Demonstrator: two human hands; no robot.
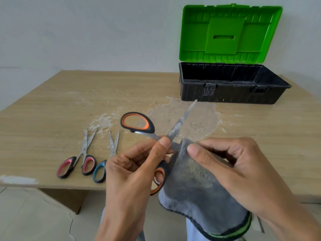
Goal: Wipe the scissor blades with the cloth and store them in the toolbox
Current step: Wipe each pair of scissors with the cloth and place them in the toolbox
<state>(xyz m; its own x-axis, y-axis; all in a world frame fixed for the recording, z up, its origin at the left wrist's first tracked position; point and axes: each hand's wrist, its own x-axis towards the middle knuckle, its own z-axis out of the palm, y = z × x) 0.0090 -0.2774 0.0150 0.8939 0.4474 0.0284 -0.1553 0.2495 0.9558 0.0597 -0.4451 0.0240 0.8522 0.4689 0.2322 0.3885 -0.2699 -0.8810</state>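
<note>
Nearest the camera, over the near edge of the tabletop (52, 108): both hands raised, working together.

Left hand (132, 173) clamped on the orange-handled scissors (178, 124), thumb and fingertips pinching at the pivot. Scissors spread wide. One finger loop stood up and to the left, the other sat low beside the palm. One blade was bare and dull with smears, pointing up toward the far right corner. The other blade was hidden under the cloth.

Right hand (238, 173) gripped the grey cloth (199, 188), thumb pressed on top of the fold and fingers curled behind. The fold was touching the scissors just past the pivot. The rest of the cloth hung down, with a green-striped hem at the bottom.

Left of the hands, near the near edge: pink-handled scissors (84, 150) lay flat, blades slightly apart, tips pointing to the far edge. Just beside them lay blue-handled scissors (113, 146), same heading, with one loop hidden behind the left hand.

Mid-tabletop: a whitish, flaky patch (205, 119) on the wood grain.

Far right corner: toolbox (225, 94), a black tub open and dusty, with its green lid (229, 33) upright in front of the pale wall (86, 32). No scissors could be seen inside from this angle.
</note>
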